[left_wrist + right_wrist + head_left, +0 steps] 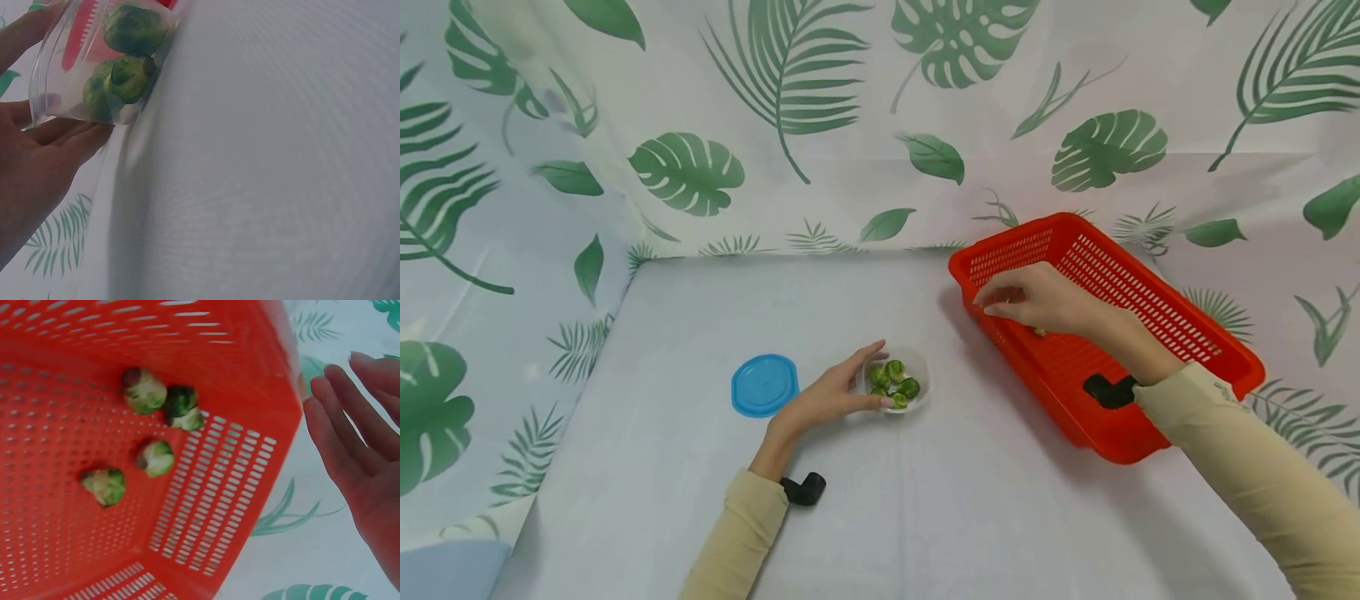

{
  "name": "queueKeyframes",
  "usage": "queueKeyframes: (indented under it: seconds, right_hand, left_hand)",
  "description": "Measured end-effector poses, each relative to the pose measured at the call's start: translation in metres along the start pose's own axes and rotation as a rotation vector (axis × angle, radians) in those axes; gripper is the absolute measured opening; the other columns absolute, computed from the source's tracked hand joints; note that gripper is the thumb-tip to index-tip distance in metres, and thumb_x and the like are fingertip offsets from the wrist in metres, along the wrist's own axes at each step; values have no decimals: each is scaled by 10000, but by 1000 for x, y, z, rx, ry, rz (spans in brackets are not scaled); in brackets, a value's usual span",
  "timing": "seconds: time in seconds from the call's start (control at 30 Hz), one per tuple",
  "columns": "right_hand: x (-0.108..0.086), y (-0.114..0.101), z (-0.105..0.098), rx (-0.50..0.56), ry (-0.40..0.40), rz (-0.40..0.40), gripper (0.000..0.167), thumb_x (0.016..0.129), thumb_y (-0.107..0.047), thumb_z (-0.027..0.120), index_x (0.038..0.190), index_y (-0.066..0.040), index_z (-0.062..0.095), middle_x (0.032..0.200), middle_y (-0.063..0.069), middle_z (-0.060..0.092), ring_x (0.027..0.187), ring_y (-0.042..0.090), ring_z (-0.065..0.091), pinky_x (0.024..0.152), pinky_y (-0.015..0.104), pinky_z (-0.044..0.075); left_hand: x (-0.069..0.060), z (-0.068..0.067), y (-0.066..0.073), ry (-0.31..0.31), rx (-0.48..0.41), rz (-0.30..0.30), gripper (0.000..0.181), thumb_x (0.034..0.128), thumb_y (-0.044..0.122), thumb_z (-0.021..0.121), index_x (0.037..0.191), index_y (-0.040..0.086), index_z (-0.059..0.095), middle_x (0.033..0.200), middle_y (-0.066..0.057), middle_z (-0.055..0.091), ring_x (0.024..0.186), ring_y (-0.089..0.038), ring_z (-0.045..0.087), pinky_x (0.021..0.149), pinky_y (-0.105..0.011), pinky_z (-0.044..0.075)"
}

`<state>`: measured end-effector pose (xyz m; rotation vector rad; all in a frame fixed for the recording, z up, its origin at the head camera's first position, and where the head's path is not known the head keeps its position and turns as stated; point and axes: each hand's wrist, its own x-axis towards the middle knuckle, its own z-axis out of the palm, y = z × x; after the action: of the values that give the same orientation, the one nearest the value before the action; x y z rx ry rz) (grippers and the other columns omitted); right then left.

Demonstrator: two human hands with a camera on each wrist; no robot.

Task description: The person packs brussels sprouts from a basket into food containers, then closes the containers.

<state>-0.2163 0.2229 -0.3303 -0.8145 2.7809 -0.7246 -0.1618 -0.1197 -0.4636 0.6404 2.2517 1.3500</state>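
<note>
My left hand (826,398) holds a small clear container (925,377) between thumb and fingers; several green Brussels sprouts (895,385) lie inside it. In the left wrist view the fingers lie along the wall of the clear container (56,81), with sprouts (131,78) visible through the plastic. My right hand (1037,298) is over the left rim of the red basket (1060,408), fingers slightly bent, holding nothing visible. The right wrist view shows several sprouts (145,392) on the floor of the red basket (50,531), beside the right hand (369,437).
A blue lid (764,385) lies flat on the white table (850,533), left of the container. Leaf-print sheeting (850,192) stands behind and at both sides of the table. A light blue object (452,571) shows at the bottom left corner.
</note>
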Motion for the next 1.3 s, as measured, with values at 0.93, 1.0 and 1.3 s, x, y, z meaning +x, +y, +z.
queueKeyframes:
  seconds: [0.93, 1.0, 1.3]
  right_hand:
    - [23, 77, 22, -38, -75, 203, 334, 954, -55, 689, 1274, 37, 672, 1133, 234, 665, 681, 255, 640, 606, 308, 539]
    - [26, 81, 24, -28, -79, 205, 336, 957, -56, 679, 1278, 44, 663, 1139, 243, 661, 682, 256, 640, 581, 300, 536]
    - [32, 93, 34, -33, -78, 206, 364, 959, -38, 658, 1291, 107, 627, 1204, 332, 663, 735, 235, 644, 609, 338, 561]
  left_hand:
    - [3, 3, -3, 13, 10, 0, 909, 939, 403, 753, 1659, 253, 218, 1658, -1, 366, 1582, -285, 207, 1237, -569, 272]
    - [3, 2, -3, 10, 12, -6, 911, 940, 397, 754, 1660, 251, 215, 1661, -4, 361, 1582, -283, 206, 1240, -565, 269]
    - [0, 2, -2, 2, 1, -20, 916, 937, 403, 755, 1660, 254, 213, 1664, 10, 353, 1586, -271, 194, 1239, -565, 270]
